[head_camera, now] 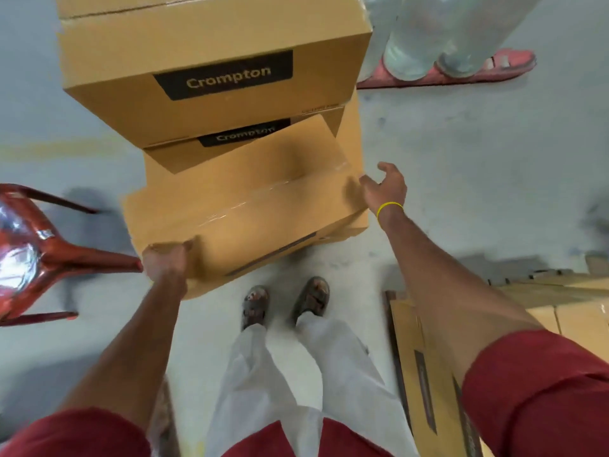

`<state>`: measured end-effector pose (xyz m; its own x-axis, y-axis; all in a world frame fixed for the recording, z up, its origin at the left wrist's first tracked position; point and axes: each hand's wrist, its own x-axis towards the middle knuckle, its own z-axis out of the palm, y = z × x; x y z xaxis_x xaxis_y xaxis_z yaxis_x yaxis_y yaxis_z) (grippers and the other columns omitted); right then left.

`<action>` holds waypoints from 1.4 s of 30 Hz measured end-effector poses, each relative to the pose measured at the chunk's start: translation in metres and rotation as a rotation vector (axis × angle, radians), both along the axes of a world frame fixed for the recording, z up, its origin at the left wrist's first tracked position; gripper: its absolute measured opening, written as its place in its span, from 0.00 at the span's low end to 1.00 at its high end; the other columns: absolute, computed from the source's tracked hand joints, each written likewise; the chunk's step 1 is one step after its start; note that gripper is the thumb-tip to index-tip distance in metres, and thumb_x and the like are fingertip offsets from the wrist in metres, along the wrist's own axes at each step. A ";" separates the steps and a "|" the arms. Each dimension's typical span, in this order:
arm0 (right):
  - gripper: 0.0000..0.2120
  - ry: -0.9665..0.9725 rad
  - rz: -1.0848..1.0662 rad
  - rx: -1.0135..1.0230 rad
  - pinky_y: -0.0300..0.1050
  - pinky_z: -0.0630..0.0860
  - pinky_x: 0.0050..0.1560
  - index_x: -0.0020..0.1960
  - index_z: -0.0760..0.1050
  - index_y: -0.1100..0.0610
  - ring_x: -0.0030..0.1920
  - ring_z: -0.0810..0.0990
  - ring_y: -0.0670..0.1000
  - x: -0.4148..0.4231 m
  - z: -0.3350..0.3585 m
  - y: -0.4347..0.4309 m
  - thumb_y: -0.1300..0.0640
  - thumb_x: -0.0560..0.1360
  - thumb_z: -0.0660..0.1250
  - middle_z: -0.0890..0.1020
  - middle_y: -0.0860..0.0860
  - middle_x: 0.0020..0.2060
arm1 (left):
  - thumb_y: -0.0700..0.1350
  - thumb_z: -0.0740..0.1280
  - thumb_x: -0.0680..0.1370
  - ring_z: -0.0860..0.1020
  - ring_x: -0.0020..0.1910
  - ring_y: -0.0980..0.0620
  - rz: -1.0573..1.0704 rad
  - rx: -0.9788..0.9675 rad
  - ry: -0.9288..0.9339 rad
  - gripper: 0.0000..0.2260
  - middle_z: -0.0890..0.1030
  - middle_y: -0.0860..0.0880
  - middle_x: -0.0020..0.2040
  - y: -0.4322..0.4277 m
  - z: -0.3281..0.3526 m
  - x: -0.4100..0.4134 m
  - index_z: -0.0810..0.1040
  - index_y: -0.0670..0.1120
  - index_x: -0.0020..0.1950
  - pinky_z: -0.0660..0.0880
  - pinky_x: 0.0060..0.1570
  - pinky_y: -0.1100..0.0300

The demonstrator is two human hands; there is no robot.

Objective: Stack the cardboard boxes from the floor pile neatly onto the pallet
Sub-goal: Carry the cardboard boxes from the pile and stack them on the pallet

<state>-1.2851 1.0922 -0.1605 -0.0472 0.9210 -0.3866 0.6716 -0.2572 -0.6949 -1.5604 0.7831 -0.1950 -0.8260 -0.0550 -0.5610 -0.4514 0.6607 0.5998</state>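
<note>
Left grip (168,258): fingers curled over the near left corner of the front cardboard box (250,209), clamped on it. Corner sits in the lower-left middle of the frame.

Right grip (385,186): fingers apart and loosely spread, holding nothing, at the far right end of the same box. Too blurred to say whether the fingertips touch the cardboard. Yellow band (390,207) on that wrist.

Front cardboard box: centre of frame, taped seam along its top, lying askew to the stack behind it, with the near left corner nearest the camera. Whether it rests on the floor or on another carton, cannot tell.

Behind it, upper centre: two stacked cartons with black "Crompton" labels. The upper carton (214,61) overhangs the lower carton (244,136).

Below the box, bottom centre: the person's own sandalled feet (286,301), pale trousers, red sleeves at both lower corners.

Left edge: red plastic chair (39,252), legs pointing toward the box.

Lower right: more cartons (428,374) lying low, with a dark edge beside them.

Upper right: a second person's feet in pink sandals (445,74) on the grey floor (494,143).
</note>
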 end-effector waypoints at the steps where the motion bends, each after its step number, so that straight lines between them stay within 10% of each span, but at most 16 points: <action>1: 0.30 -0.025 0.002 -0.044 0.49 0.68 0.71 0.72 0.71 0.55 0.70 0.73 0.55 -0.002 -0.006 0.008 0.48 0.73 0.74 0.75 0.53 0.70 | 0.57 0.83 0.62 0.75 0.71 0.39 -0.011 -0.075 0.016 0.46 0.77 0.41 0.71 0.001 -0.003 -0.002 0.72 0.41 0.75 0.71 0.73 0.51; 8: 0.44 -0.050 0.132 -0.388 0.50 0.67 0.73 0.80 0.59 0.52 0.73 0.70 0.55 -0.004 -0.041 0.040 0.42 0.71 0.75 0.69 0.52 0.74 | 0.66 0.83 0.56 0.74 0.72 0.40 0.068 -0.245 -0.021 0.57 0.73 0.42 0.73 0.004 -0.013 -0.030 0.68 0.39 0.76 0.71 0.71 0.48; 13: 0.49 -0.050 0.188 -0.465 0.51 0.68 0.73 0.78 0.64 0.50 0.73 0.70 0.52 -0.003 -0.043 0.023 0.32 0.63 0.75 0.70 0.46 0.74 | 0.53 0.85 0.65 0.80 0.62 0.47 0.040 -0.013 -0.159 0.40 0.81 0.50 0.64 -0.012 -0.001 -0.044 0.76 0.39 0.71 0.75 0.68 0.50; 18: 0.35 -0.029 0.083 -0.413 0.43 0.69 0.59 0.71 0.70 0.51 0.61 0.75 0.51 0.015 -0.021 -0.002 0.38 0.70 0.75 0.75 0.48 0.62 | 0.49 0.83 0.69 0.76 0.61 0.50 -0.002 0.060 -0.105 0.38 0.78 0.47 0.63 -0.009 0.019 -0.046 0.73 0.37 0.73 0.71 0.72 0.49; 21: 0.29 -0.027 -0.048 -0.366 0.45 0.71 0.55 0.63 0.71 0.50 0.57 0.77 0.53 0.034 -0.007 -0.022 0.37 0.70 0.74 0.78 0.50 0.59 | 0.51 0.83 0.70 0.77 0.58 0.48 -0.048 -0.033 -0.105 0.21 0.78 0.46 0.58 -0.013 0.024 -0.049 0.78 0.42 0.53 0.73 0.68 0.53; 30: 0.29 -0.196 -0.312 -0.269 0.51 0.66 0.68 0.72 0.71 0.57 0.70 0.71 0.62 0.120 0.054 -0.131 0.38 0.79 0.63 0.77 0.60 0.67 | 0.71 0.81 0.55 0.81 0.60 0.38 -0.504 -0.165 -0.128 0.48 0.82 0.42 0.60 -0.011 0.059 -0.041 0.76 0.42 0.65 0.76 0.64 0.45; 42: 0.30 -0.187 -0.896 -0.217 0.54 0.68 0.69 0.74 0.71 0.55 0.70 0.72 0.64 0.247 0.157 -0.352 0.38 0.78 0.64 0.75 0.62 0.70 | 0.63 0.80 0.66 0.80 0.54 0.39 -1.135 -0.034 -0.009 0.33 0.84 0.41 0.56 0.026 0.154 0.066 0.82 0.41 0.60 0.79 0.57 0.45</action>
<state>-1.0386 0.7406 -0.0035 0.7244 0.4909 -0.4839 0.2568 -0.8436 -0.4715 -1.4945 0.8092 -0.0413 -0.4043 0.7074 -0.5797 0.4139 0.7068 0.5737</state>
